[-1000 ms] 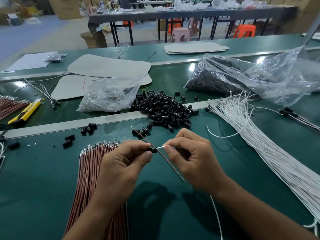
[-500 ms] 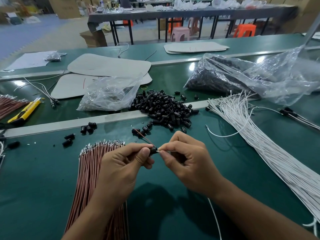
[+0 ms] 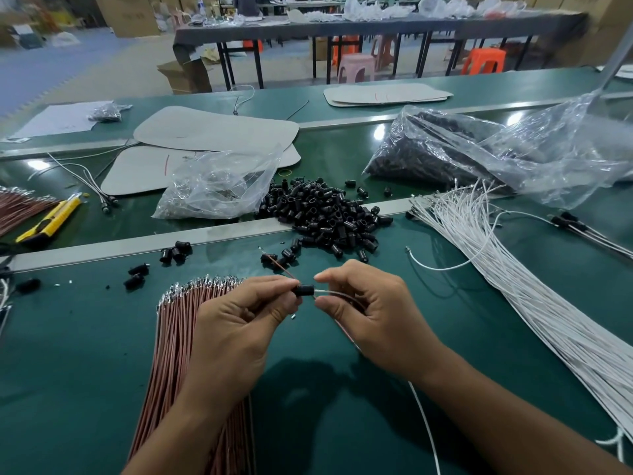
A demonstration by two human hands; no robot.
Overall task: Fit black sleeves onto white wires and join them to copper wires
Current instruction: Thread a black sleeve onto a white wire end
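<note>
My left hand [image 3: 239,323] pinches a black sleeve [image 3: 305,290] between thumb and forefinger. My right hand [image 3: 370,313] pinches a white wire [image 3: 423,416] whose tip enters the sleeve; the wire trails down under my right forearm. A single copper wire [image 3: 279,267] slants up to the left behind the sleeve and also passes through my right hand. A bundle of copper wires [image 3: 174,337] lies under my left hand. A pile of black sleeves [image 3: 325,214] sits just beyond my hands. A fan of white wires [image 3: 513,269] lies to the right.
A clear plastic bag [image 3: 219,186] lies behind the sleeve pile, and a bigger bag of dark parts [image 3: 479,152] at the back right. A yellow utility knife [image 3: 51,222] is at the far left. Loose sleeves [image 3: 174,252] dot the green table. A metal strip [image 3: 137,243] crosses it.
The black sleeve now shows fully between my fingertips, with the white wire's tip in it. My hands have stayed close together at the same spot.
</note>
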